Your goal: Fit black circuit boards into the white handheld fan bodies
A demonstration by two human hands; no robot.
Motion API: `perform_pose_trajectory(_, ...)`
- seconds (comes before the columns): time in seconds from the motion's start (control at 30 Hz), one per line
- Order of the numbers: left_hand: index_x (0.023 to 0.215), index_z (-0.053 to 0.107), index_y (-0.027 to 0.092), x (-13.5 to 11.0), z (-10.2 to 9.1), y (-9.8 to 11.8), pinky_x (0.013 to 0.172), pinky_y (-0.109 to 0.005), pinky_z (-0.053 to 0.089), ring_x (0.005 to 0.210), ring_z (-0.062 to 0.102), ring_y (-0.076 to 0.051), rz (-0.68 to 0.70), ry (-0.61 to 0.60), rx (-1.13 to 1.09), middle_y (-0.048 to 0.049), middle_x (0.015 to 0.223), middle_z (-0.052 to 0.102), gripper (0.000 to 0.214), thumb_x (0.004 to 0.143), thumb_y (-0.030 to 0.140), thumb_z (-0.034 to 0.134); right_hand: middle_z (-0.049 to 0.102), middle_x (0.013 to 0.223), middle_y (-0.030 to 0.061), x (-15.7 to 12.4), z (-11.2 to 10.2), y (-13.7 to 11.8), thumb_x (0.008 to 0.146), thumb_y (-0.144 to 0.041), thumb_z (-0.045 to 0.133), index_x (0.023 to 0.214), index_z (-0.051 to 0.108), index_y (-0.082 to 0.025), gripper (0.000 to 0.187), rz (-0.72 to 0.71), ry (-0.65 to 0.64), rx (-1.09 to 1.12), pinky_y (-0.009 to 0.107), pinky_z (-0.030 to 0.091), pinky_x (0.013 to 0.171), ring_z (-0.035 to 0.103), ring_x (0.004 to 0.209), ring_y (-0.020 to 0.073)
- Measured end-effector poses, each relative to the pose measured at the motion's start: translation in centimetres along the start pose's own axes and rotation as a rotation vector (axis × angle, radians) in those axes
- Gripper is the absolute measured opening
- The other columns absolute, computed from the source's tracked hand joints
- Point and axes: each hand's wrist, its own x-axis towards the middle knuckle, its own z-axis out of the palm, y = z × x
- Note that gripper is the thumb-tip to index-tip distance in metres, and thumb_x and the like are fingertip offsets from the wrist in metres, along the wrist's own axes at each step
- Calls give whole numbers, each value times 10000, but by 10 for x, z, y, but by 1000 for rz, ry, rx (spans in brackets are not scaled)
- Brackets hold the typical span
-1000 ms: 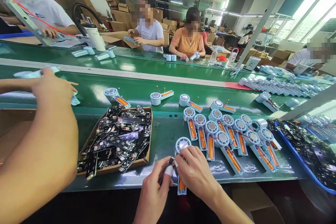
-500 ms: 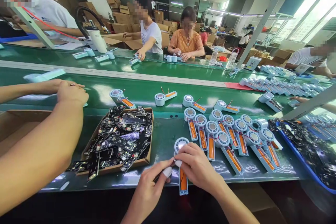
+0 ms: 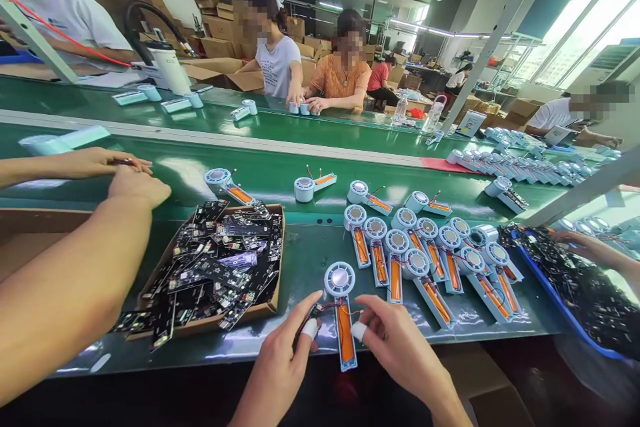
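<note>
- My left grip, at the lower centre of the frame, is pinching a small black circuit board between thumb and forefinger; my fingers hide much of the board.
- My right grip, to the right of it, is spread, with thumb and forefinger apart near the thin wires; I cannot tell whether a wire end touches my forefinger.
- I have a white wrap on each thumb.
- Between my two grips a light-blue unit lies on the dark green surface, its round head towards the middle of the frame, its handle pointing to the bottom edge and lined with an orange strip.
- The wires cross above the upper part of that handle, towards the board I hold.
- Left of centre, a cardboard tray is heaped with black boards.
- Right of centre, more light-blue units lie crowded together, head up.
- Beyond them, others rest on the green belt.
- At the left edge, another person's forearm reaches in; at the right edge, someone's hand is over a blue-rimmed bin.
</note>
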Motion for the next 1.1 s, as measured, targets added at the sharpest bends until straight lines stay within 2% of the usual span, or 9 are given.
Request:
perform_pose_trajectory(0.1,1297,633,226,-2,4,2,876,-325,609,1059,738,-231,117,47,155,-86,1177,754,437,937,202,386,761,914,39,3,10,4,955,-137,507,1070,712,-226,251,-151,71,-21,287,539,743,709,817,197)
perform_pose_trajectory(0.23,1293,658,284,-7,8,4,645,-259,601,786,759,-195,192,-27,427,-74,1023,725,596,886,36,300,772,991,90,18,27,4,994,-170,465,1149,701,-215,286,-340,294,-5,304,567,759,728,856,210)
perform_pose_trajectory(0.33,1263,687,299,-9,5,7,559,-235,554,730,746,-194,194,-64,579,-76,994,702,667,837,-32,295,773,898,61,27,38,-3,948,-189,545,1102,714,-206,230,-253,293,228,269,574,718,724,783,186)
perform_pose_trajectory(0.43,1235,699,294,-8,1,11,543,-228,545,697,741,-184,175,-63,521,-63,954,707,613,871,2,302,748,813,38,30,44,-11,881,-213,610,941,739,-185,145,-86,220,435,248,551,666,687,715,167)
perform_pose_trajectory(0.6,1261,643,224,-6,3,12,778,-306,620,949,768,-221,148,53,186,-96,1090,771,441,947,166,339,736,862,43,29,43,-13,866,-221,597,910,758,-185,171,-57,145,542,274,534,735,664,784,172)
perform_pose_trajectory(0.73,1230,596,180,-8,8,11,719,-340,643,857,790,-251,-55,127,46,-118,1024,802,350,959,312,419,725,839,34,30,41,-15,858,-153,582,883,757,-196,181,-95,159,436,258,513,700,646,753,159)
perform_pose_trajectory(0.8,1159,626,193,-9,8,12,725,-342,648,851,791,-254,-66,145,10,-114,1033,803,309,943,321,446,708,828,28,30,40,-17,845,-92,564,887,746,-197,215,-154,167,312,243,499,666,634,735,152)
perform_pose_trajectory(0.93,1102,697,205,-11,10,12,774,-333,649,872,791,-245,63,196,30,-87,1034,807,283,927,281,488,683,867,33,29,43,-19,829,-15,557,923,705,-198,254,-274,214,18,250,509,695,644,794,168)
perform_pose_trajectory(1.1,1144,723,184,-13,17,9,856,-303,628,944,781,-236,258,290,129,-96,1093,797,291,948,213,510,660,914,52,23,42,-24,902,-30,531,951,646,-208,217,-348,198,-259,284,523,722,624,817,195)
